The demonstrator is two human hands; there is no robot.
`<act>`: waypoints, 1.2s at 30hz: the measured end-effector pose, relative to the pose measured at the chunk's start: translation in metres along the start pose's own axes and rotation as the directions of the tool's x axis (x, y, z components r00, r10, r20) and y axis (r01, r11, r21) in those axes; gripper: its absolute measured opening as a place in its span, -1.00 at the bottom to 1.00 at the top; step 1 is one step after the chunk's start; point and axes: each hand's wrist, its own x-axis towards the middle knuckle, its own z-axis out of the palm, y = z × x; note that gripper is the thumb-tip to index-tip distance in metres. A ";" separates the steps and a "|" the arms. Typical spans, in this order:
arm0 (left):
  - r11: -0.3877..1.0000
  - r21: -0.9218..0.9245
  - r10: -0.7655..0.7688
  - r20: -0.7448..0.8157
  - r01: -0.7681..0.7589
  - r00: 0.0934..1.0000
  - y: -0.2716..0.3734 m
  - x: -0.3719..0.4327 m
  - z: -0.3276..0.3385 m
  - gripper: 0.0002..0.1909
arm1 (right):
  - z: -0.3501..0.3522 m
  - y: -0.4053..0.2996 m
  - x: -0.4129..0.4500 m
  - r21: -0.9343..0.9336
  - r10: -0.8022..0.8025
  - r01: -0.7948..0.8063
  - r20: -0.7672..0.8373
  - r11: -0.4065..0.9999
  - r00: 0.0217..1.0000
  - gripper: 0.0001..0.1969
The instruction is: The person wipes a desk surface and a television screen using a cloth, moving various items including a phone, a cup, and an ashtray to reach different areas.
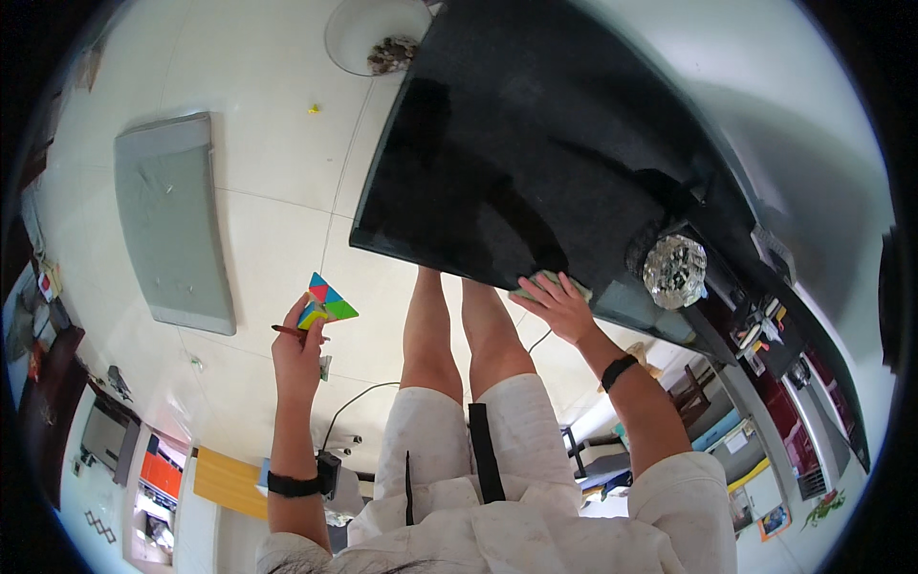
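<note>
My left hand (299,353) is raised over the floor and grips a pyramid-shaped twisty puzzle (331,300) with blue, red, green and yellow faces. A thin dark brown stick-like item (288,331) also pokes out of its fingers; what it is cannot be made out. My right hand (561,310) lies with fingers spread over a folded greenish cloth (584,289), pressing it on the near edge of a black glossy tabletop (495,136). Right of that hand, a faceted clear glass piece (675,272) stands on the same surface.
A clear plastic bin (351,36) with brownish contents stands by the table's far left side. A grey cushion (172,229) and a small yellow piece (313,109) lie on the tiled floor. Several small items (764,330) sit on a dark shelf at right. A cable (351,407) runs behind me.
</note>
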 end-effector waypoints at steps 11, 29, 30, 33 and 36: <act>0.994 0.046 0.097 -0.001 -0.097 0.995 0.059 -0.007 0.001 -0.54 | -0.063 -0.121 0.278 0.172 0.193 -0.143 -0.317 0.975 0.929 -0.38; 0.937 0.263 0.229 0.044 -0.232 0.973 0.096 -0.016 0.000 -0.55 | -0.029 -0.044 0.066 0.203 0.754 -0.731 -0.064 0.651 0.654 -0.13; 0.938 0.268 0.219 0.039 -0.222 0.975 0.090 -0.014 -0.002 -0.55 | -0.047 -0.058 0.097 0.258 0.733 -0.733 0.117 0.629 0.670 -0.12; 0.937 0.240 0.247 0.065 -0.255 0.967 0.086 -0.011 -0.002 -0.54 | -0.062 -0.091 0.167 0.326 0.723 -0.661 -0.120 0.676 0.680 -0.18; 0.940 0.272 0.195 0.065 -0.205 0.979 0.095 -0.015 0.000 -0.55 | -0.068 -0.099 0.189 0.370 0.782 -0.695 -0.180 0.616 0.597 -0.18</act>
